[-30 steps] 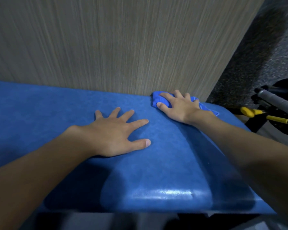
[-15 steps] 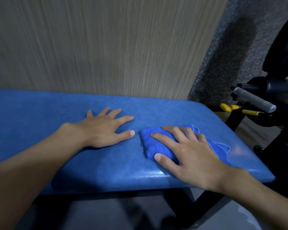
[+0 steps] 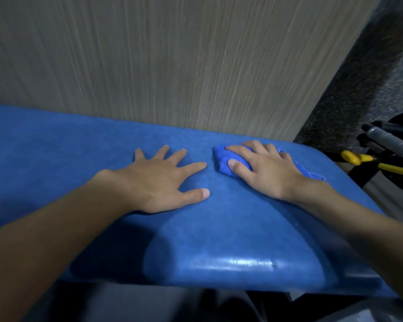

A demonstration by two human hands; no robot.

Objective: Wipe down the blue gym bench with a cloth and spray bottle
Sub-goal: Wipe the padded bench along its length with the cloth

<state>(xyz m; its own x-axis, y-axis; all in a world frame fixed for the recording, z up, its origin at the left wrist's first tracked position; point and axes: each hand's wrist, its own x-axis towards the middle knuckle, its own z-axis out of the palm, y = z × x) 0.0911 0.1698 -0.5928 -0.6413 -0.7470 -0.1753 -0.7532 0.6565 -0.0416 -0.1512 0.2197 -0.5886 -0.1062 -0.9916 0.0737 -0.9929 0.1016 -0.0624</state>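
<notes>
Right hand presses flat on the cloth near the bench's far edge. Left hand lies spread, empty, beside it; open bench stretches left.

No legible text, label, brand, number or sign is found anywhere in the view. The blue desk pad shows a plain surface with no printing. The blue cloth carries no visible tag or lettering. The wood-grain panel behind bears no markings. The grey handle and yellow-tipped parts at the right edge are dim and small; any marking there, if present, cannot be read.
</notes>
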